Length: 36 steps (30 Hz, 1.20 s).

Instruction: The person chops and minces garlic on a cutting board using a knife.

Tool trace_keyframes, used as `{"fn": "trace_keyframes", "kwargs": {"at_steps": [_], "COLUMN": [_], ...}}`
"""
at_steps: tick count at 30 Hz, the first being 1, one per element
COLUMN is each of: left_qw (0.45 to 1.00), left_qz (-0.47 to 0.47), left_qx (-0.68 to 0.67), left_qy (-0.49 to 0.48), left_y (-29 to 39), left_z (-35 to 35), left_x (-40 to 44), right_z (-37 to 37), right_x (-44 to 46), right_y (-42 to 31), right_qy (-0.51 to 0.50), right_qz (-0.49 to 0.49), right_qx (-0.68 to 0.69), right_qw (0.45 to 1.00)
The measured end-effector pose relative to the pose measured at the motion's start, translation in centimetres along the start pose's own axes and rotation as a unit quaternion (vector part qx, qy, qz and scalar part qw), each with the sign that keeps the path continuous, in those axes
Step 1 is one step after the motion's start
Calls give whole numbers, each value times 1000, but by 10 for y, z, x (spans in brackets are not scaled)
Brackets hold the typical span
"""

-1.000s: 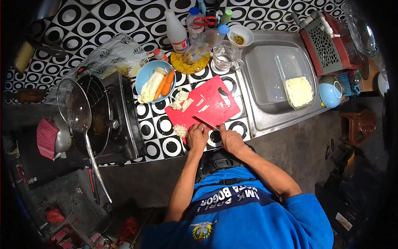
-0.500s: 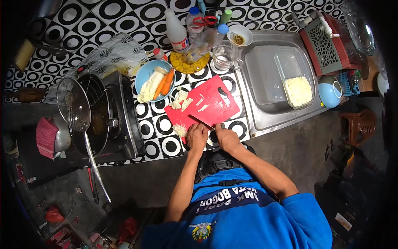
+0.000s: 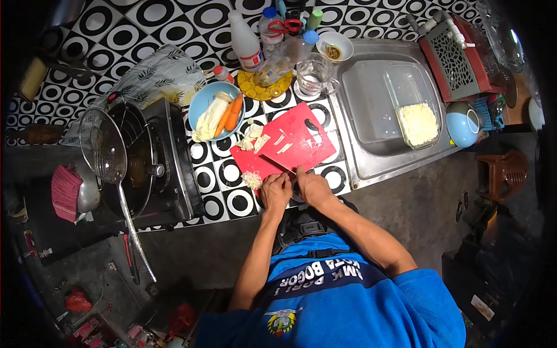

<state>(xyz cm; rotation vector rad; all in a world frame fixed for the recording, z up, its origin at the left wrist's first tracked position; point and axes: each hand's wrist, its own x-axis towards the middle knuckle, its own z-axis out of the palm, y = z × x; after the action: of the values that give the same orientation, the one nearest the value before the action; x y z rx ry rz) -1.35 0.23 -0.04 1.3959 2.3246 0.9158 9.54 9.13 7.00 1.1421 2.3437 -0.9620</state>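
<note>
My right hand [image 3: 313, 187] grips a knife [image 3: 279, 164], its blade slanting up and left over the red cutting board [image 3: 310, 152]. Close beside it, my left hand [image 3: 276, 191] rests at the board's near edge with fingers bent and pressed together near the blade; whatever they pinch is hidden. A small heap of finely chopped pale vegetable [image 3: 251, 180] lies just left of my left hand. Farther up the board are larger pale leaf pieces [image 3: 253, 139] and a few thin strips [image 3: 284, 147].
A blue bowl [image 3: 195, 116] with carrots [image 3: 233, 113] and a pale leafy vegetable stands behind the board. On the left is a stove [image 3: 181, 156] with a pan and a long-handled strainer [image 3: 104, 145]. To the right, a sink [image 3: 362, 159] holds a clear container of shredded white food [image 3: 418, 125].
My right hand and the knife have shifted slightly up and left, nearer my left hand. My left hand stays almost in place, and the food on the board looks the same.
</note>
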Motion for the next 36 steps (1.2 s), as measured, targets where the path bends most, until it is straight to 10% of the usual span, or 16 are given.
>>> {"fn": "trace_keyframes", "kwargs": {"at_steps": [36], "left_qw": [998], "left_qz": [-65], "left_qx": [0], "left_qy": [-5], "left_y": [2], "left_z": [4], "left_x": [1], "right_z": [13], "right_x": [-8], "right_y": [1], "right_qy": [13], "right_qz": [1], "right_qx": [15], "right_qw": [1000]}}
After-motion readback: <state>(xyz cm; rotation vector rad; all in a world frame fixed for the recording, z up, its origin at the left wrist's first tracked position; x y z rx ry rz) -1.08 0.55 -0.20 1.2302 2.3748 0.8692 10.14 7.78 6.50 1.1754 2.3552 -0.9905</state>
